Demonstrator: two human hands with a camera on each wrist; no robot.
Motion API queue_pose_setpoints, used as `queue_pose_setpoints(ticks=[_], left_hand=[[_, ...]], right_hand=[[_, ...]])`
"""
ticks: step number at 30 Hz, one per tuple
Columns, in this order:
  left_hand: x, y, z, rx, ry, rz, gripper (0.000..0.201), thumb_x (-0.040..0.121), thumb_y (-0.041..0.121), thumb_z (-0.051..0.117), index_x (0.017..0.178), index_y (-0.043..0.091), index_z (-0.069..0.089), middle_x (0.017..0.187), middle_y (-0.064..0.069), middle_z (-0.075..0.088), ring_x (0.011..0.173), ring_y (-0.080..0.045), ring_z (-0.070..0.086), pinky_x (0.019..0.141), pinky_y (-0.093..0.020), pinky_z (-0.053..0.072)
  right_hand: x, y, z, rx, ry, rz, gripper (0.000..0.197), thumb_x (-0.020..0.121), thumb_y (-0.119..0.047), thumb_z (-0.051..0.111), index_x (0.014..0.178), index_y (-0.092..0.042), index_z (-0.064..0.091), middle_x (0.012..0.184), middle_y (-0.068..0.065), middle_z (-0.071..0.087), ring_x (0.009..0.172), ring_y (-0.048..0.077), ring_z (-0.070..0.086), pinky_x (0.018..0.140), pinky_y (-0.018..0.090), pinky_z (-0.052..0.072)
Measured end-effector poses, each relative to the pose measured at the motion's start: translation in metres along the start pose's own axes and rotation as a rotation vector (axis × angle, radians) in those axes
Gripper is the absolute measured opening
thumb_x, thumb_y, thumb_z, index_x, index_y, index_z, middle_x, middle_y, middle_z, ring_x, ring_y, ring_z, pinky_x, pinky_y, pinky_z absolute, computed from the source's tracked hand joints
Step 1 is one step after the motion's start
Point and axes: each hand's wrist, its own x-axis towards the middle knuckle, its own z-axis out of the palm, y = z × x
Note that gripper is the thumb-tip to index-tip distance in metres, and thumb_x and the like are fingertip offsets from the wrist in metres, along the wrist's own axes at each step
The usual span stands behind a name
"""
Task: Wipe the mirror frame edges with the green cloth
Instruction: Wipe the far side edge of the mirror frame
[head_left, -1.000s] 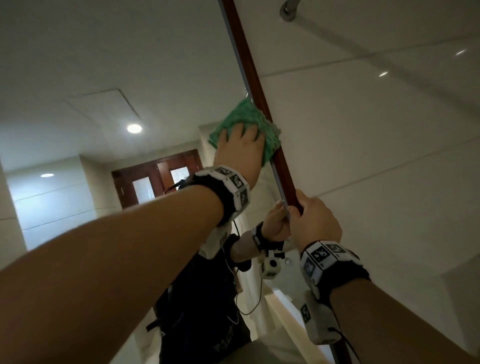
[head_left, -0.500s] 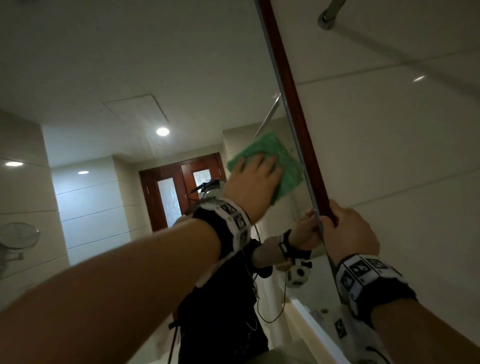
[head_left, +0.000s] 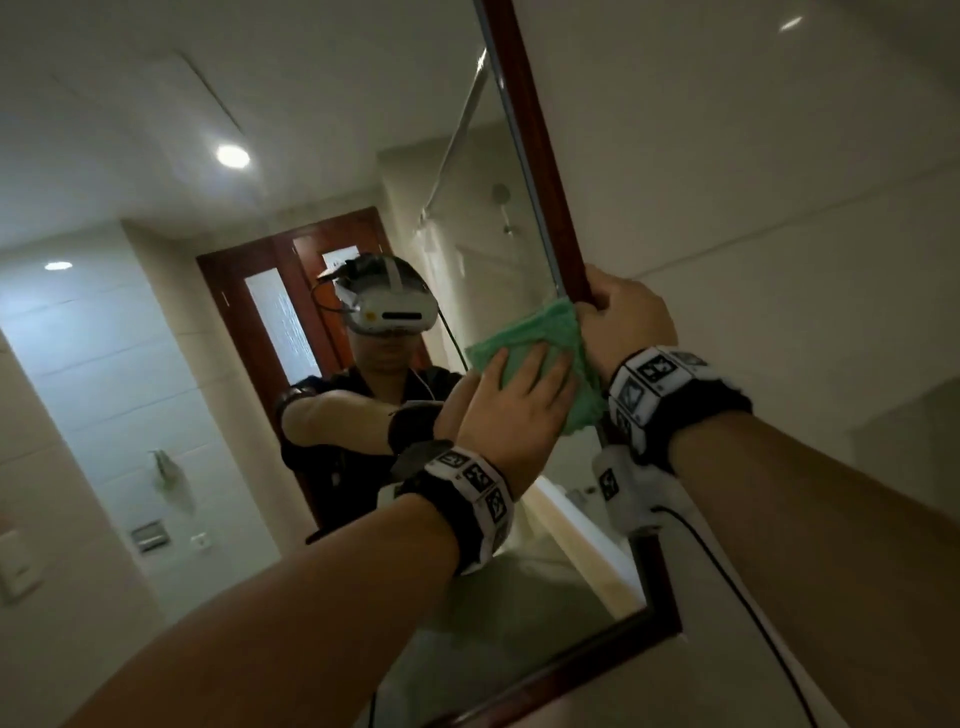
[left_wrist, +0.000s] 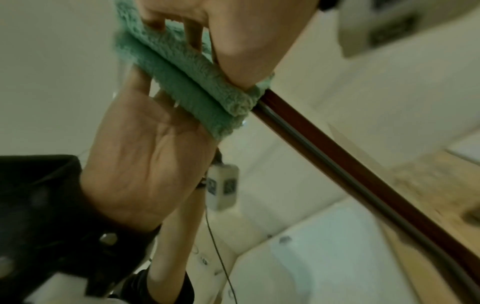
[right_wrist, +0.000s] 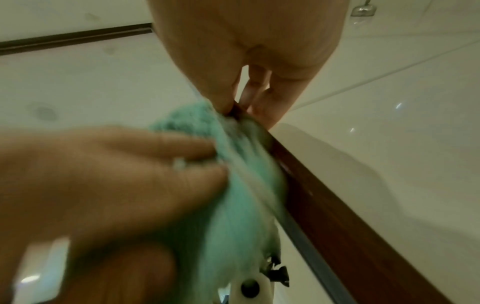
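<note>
The left hand (head_left: 514, 415) presses the cloth (head_left: 540, 332) flat on the mirror (head_left: 311, 156), the right hand (head_left: 628, 317) grips its frame (head_left: 540, 156); most glass seems unwiped.

The left forearm (head_left: 270, 618) and right forearm (head_left: 831, 525) reach up and forward, bare, wrists close together. The left hand (head_left: 514, 415) lies flat, fingers straight, slightly spread. Just beside it, the right hand (head_left: 626, 312) curls round the mirror frame (head_left: 540, 156).

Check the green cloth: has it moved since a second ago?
Yes. The green cloth slid down along the wooden frame, from above the right hand to right beside it.
</note>
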Motion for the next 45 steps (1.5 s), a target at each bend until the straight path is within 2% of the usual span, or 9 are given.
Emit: queue_pose_setpoints(ticks=[6,12,15,18,23,29,35,38,45], left_hand=[[-0.009,0.004,0.0,0.017,-0.056,0.113,0.057,0.087,0.029,0.025,0.139,0.015,0.041,0.144,-0.009,0.04,0.132,-0.033,0.036,0.104,-0.052,0.029],[0.021,-0.033,-0.025,0.053,0.006,-0.11,0.06,0.086,0.033,0.053,0.141,0.018,0.036,0.151,-0.009,0.032,0.138,-0.034,0.026,0.109,-0.056,0.022],[0.001,0.001,-0.003,0.025,-0.006,-0.024,0.057,0.086,0.028,0.05,0.14,0.015,0.039,0.149,-0.01,0.035,0.136,-0.035,0.03,0.108,-0.056,0.025],[-0.034,0.05,0.031,0.133,-0.108,0.14,0.054,0.085,0.009,0.044,0.138,0.013,0.035,0.144,-0.008,0.04,0.131,-0.031,0.039,0.105,-0.048,0.035],[-0.074,0.096,0.058,0.059,-0.346,0.327,0.057,0.095,0.028,0.047,0.147,0.018,0.027,0.153,-0.002,0.027,0.14,-0.03,0.021,0.113,-0.053,0.016],[-0.034,0.045,0.027,0.015,-0.106,0.212,0.052,0.092,0.026,0.043,0.143,0.02,0.033,0.151,-0.003,0.031,0.137,-0.03,0.028,0.109,-0.052,0.023],[-0.036,0.061,0.029,0.043,-0.116,0.127,0.05,0.089,0.03,0.05,0.138,0.022,0.044,0.145,-0.002,0.042,0.134,-0.029,0.035,0.109,-0.052,0.028],[-0.053,0.09,0.051,0.012,-0.09,0.199,0.047,0.086,0.026,0.055,0.133,0.019,0.051,0.138,-0.003,0.05,0.129,-0.029,0.043,0.106,-0.052,0.034],[-0.1,0.125,0.097,0.011,-0.367,0.543,0.057,0.093,0.026,0.048,0.146,0.013,0.03,0.152,-0.007,0.03,0.139,-0.03,0.024,0.115,-0.048,0.008]], right_hand=[[-0.041,0.029,0.002,0.08,-0.062,0.07,0.036,0.089,-0.021,0.053,0.121,-0.036,0.063,0.101,-0.003,0.072,0.086,0.018,0.065,0.068,0.018,0.049],[-0.047,0.042,0.004,-0.002,-0.069,0.009,0.045,0.085,-0.016,0.051,0.128,-0.029,0.06,0.112,0.008,0.068,0.099,0.028,0.062,0.081,0.026,0.05],[-0.053,0.045,0.007,-0.073,-0.06,-0.096,0.045,0.087,-0.031,0.042,0.128,-0.024,0.059,0.104,0.011,0.069,0.092,0.029,0.063,0.073,0.022,0.044],[-0.049,0.051,0.009,-0.076,-0.031,-0.085,0.045,0.089,-0.019,0.051,0.133,-0.031,0.055,0.111,0.006,0.069,0.098,0.025,0.064,0.078,0.019,0.046],[-0.049,0.051,0.012,-0.1,-0.005,-0.072,0.052,0.086,-0.01,0.052,0.134,-0.03,0.053,0.115,0.006,0.069,0.101,0.024,0.064,0.088,0.028,0.052],[-0.049,0.055,0.013,-0.115,0.003,-0.078,0.052,0.088,-0.012,0.054,0.137,-0.03,0.051,0.117,0.005,0.068,0.103,0.023,0.063,0.086,0.02,0.047],[-0.05,0.055,0.01,-0.081,-0.016,-0.053,0.053,0.086,-0.012,0.055,0.134,-0.034,0.054,0.114,0.002,0.07,0.101,0.022,0.064,0.087,0.028,0.053],[-0.049,0.055,0.011,-0.08,-0.008,-0.044,0.05,0.086,-0.013,0.056,0.132,-0.032,0.055,0.114,0.004,0.069,0.101,0.024,0.064,0.088,0.032,0.054],[-0.051,0.054,0.011,-0.11,0.003,-0.048,0.05,0.086,-0.014,0.055,0.133,-0.031,0.054,0.116,0.003,0.069,0.105,0.022,0.063,0.091,0.028,0.051]])
